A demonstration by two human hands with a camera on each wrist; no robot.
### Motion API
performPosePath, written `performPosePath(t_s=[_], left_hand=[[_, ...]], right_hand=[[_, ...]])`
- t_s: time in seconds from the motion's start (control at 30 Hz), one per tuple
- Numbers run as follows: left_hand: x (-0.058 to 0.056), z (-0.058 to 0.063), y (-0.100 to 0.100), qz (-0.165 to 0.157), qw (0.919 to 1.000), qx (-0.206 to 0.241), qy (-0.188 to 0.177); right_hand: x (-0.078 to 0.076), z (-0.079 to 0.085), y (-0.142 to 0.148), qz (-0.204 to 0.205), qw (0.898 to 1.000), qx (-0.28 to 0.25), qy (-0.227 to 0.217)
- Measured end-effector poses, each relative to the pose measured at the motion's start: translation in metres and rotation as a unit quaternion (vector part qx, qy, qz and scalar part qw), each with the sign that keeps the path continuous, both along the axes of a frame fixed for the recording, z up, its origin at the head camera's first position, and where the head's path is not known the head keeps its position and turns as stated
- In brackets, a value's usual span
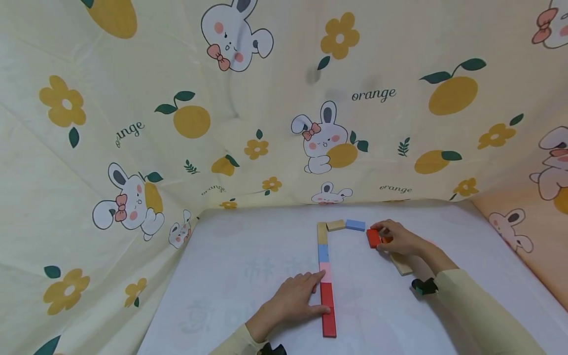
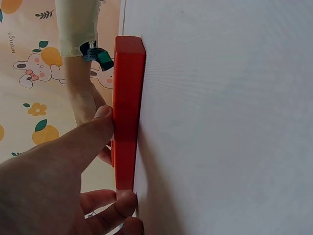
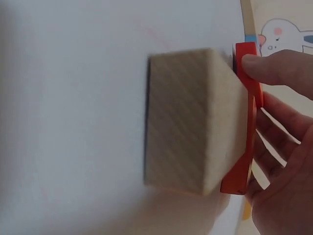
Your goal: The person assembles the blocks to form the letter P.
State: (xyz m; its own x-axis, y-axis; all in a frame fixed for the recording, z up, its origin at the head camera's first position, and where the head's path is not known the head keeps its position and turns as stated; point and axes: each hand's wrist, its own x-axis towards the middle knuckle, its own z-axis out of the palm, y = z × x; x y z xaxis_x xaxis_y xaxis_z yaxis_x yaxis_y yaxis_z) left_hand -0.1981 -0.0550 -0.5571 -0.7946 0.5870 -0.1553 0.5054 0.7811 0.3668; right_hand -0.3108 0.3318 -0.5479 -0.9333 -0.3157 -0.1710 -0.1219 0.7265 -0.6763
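Observation:
My left hand (image 1: 294,298) lies at a straight column of flat blocks, its index fingertip on the pink block (image 1: 326,277) and its thumb on the red blocks (image 1: 329,326). Beyond the pink one come a blue block (image 1: 323,253) and a wooden block (image 1: 322,233). My right hand (image 1: 401,241) pinches a small red block (image 1: 373,238) between thumb and fingers, its thumb on top in the right wrist view. An orange-red block (image 3: 237,180) lies beside that one, partly hidden by the hand. Nearer is a wooden block (image 3: 178,122), large in the right wrist view.
From the column's far end, a second wooden block (image 1: 336,225) and a light blue block (image 1: 355,225) run rightward. A gap separates the blue one from the held red block. All stand on a white table (image 1: 248,246); a patterned cloth (image 1: 275,148) hangs behind and at the sides.

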Motion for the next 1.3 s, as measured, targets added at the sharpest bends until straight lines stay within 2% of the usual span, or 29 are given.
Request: performPosePath(t_s=[0.53, 1.3], left_hand=[[-0.0004, -0.0036, 0.0008, -0.001, 1.0, -0.003, 0.008], [0.0002, -0.0025, 0.001, 0.005, 1.0, 0.0, 0.002]], right_hand=[[-0.0057, -0.0021, -0.0004, 0.017, 1.0, 0.004, 0.016], [-0.0085, -0.0043, -0.0023, 0.016, 1.0, 0.003, 0.005]])
